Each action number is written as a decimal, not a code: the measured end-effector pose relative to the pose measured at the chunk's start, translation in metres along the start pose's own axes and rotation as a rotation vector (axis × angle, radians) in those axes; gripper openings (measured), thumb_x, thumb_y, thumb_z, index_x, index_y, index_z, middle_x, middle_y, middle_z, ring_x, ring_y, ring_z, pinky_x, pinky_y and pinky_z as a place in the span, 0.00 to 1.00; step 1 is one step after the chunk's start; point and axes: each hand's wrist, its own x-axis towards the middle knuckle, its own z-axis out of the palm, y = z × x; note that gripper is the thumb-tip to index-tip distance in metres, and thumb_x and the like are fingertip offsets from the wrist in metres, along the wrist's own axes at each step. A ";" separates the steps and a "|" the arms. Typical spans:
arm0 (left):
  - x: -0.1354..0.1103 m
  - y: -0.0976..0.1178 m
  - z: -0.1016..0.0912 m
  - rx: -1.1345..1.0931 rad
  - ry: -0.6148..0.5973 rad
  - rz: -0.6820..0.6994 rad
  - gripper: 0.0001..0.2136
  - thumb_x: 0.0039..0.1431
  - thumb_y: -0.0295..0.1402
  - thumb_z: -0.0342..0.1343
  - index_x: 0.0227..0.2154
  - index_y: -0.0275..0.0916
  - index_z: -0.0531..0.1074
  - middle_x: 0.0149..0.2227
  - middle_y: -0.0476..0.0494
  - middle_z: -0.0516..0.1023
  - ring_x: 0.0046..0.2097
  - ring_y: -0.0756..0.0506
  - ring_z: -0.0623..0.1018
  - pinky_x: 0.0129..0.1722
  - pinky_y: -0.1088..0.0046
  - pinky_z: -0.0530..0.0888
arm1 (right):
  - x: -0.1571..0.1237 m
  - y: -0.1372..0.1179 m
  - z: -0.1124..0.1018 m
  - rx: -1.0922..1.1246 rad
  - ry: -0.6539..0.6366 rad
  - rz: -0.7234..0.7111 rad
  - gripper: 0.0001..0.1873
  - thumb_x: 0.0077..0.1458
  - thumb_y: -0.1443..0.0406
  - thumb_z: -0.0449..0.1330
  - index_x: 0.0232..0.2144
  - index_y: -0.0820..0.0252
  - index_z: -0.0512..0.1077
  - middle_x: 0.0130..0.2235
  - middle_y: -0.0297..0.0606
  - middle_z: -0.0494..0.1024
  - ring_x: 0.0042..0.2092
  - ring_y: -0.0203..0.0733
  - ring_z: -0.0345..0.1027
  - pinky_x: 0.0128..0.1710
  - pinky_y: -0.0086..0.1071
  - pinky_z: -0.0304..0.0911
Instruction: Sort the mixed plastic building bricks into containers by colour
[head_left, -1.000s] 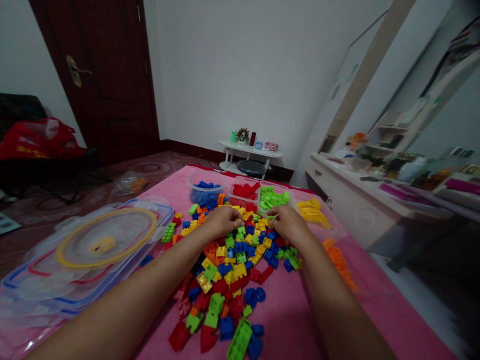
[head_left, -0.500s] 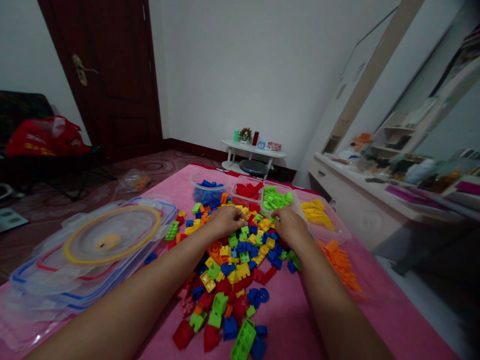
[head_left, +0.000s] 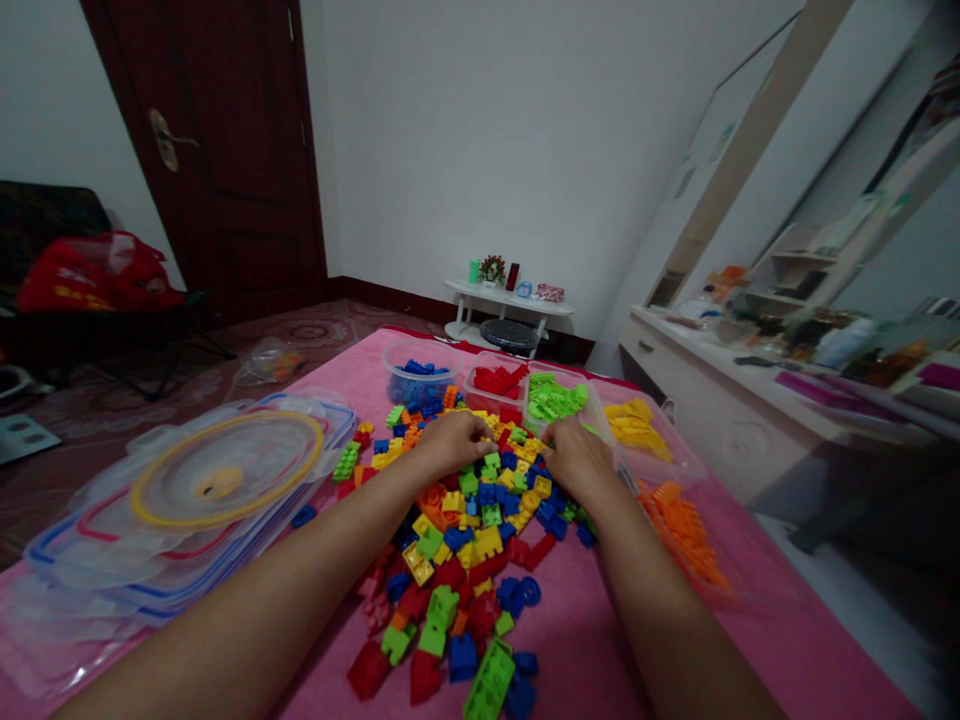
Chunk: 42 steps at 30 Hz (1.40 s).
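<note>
A heap of mixed coloured toy bricks lies on a pink cloth. My left hand rests on the far side of the heap, fingers curled down into yellow and green bricks. Beside it, my right hand has its fingers curled at the heap's far right, by the green-brick tub. What either hand holds is hidden. Behind the heap stand a tub of blue bricks, a tub of red bricks, and one of yellow bricks.
A stack of clear plastic lids lies at the left. Orange bricks sit in a clear tub at the right. A white dresser stands to the right, a small white table behind, a dark door far left.
Both hands stay at the far edge of the heap. The right hand has shifted slightly toward the green tub. The view has drifted a little.
</note>
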 end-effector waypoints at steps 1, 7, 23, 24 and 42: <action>0.000 0.000 0.000 -0.001 -0.003 -0.002 0.13 0.53 0.44 0.54 0.37 0.46 0.78 0.34 0.48 0.79 0.34 0.48 0.75 0.28 0.76 0.62 | 0.000 0.000 -0.001 -0.003 0.004 -0.001 0.11 0.53 0.65 0.54 0.37 0.55 0.75 0.46 0.44 0.74 0.47 0.50 0.70 0.40 0.36 0.63; 0.000 0.001 -0.001 -0.004 -0.006 -0.018 0.13 0.53 0.43 0.54 0.37 0.45 0.78 0.35 0.48 0.79 0.35 0.48 0.74 0.30 0.77 0.63 | 0.001 -0.001 -0.001 -0.002 -0.018 0.013 0.19 0.55 0.68 0.50 0.47 0.53 0.73 0.45 0.46 0.77 0.48 0.51 0.71 0.42 0.39 0.63; -0.001 0.000 0.001 0.000 0.011 -0.006 0.13 0.53 0.43 0.54 0.37 0.45 0.78 0.35 0.48 0.79 0.35 0.47 0.74 0.30 0.76 0.64 | -0.001 -0.005 -0.008 0.066 0.044 -0.113 0.18 0.55 0.65 0.52 0.45 0.46 0.74 0.44 0.39 0.77 0.47 0.48 0.70 0.42 0.36 0.62; -0.001 0.000 0.001 0.002 0.012 -0.005 0.13 0.53 0.43 0.54 0.37 0.45 0.78 0.35 0.48 0.79 0.35 0.47 0.75 0.30 0.76 0.64 | -0.001 -0.008 -0.003 0.071 0.063 -0.156 0.20 0.55 0.66 0.52 0.48 0.46 0.73 0.45 0.39 0.76 0.47 0.47 0.70 0.42 0.34 0.62; 0.000 -0.001 0.001 0.008 0.002 -0.004 0.13 0.53 0.43 0.54 0.37 0.45 0.78 0.34 0.48 0.79 0.34 0.48 0.74 0.29 0.76 0.63 | 0.018 0.014 -0.009 0.461 0.352 -0.079 0.16 0.49 0.69 0.57 0.42 0.63 0.73 0.41 0.41 0.78 0.37 0.38 0.72 0.39 0.29 0.63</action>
